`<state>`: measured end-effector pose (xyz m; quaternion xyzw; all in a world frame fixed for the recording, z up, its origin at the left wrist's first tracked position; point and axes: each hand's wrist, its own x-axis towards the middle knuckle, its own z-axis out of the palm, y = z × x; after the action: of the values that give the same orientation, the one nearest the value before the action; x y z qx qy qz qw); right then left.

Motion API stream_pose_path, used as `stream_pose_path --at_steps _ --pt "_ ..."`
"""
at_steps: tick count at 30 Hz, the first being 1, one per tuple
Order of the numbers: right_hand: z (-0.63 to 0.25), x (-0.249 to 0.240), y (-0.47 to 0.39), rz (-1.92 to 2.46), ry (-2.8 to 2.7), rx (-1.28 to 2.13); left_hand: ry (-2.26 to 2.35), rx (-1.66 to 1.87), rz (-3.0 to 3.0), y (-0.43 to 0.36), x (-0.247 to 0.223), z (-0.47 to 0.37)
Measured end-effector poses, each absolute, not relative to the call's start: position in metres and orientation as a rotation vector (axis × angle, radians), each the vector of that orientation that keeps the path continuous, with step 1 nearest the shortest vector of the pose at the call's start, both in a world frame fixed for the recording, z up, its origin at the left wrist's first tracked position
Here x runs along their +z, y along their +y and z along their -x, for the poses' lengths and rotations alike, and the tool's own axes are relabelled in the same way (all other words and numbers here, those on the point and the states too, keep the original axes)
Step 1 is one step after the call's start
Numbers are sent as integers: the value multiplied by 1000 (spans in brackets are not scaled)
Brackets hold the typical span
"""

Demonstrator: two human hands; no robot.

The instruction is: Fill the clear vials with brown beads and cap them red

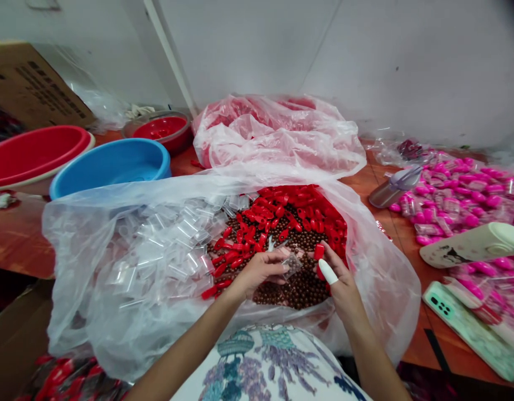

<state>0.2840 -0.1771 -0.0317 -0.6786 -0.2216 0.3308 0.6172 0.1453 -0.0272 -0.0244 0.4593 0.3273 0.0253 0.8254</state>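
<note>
My left hand (pixel 267 270) holds a small clear plastic case (pixel 292 264) between thumb and fingers, above a heap of brown beads (pixel 301 292). To its right, my right hand (pixel 336 273) pinches a red plastic piece (pixel 319 252); a white cover sits on one of its digits. Red plastic parts (pixel 267 214) lie behind and beside the beads. Many clear plastic cases (pixel 173 234) are heaped on the left. All of these rest on a large translucent plastic sheet or bag (pixel 93 312).
Blue basin (pixel 115 164) and red basin (pixel 39 150) at left; a wrapped red bundle (pixel 277 133) behind. On the right are pink-capped items (pixel 461 195), a grey-lidded bottle (pixel 394 186), a cream bottle (pixel 470 245) and a phone (pixel 470 328). A cardboard box (pixel 35 89) stands back left.
</note>
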Motion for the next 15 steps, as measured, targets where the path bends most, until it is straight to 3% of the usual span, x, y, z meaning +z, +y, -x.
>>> stream_pose_path --at_steps 9,15 --pt "-276 -36 -173 1541 -842 869 708 139 -1044 -33 -23 -135" --pt "-276 -41 -177 1684 -1198 643 681 192 -1110 -36 -28 -135"
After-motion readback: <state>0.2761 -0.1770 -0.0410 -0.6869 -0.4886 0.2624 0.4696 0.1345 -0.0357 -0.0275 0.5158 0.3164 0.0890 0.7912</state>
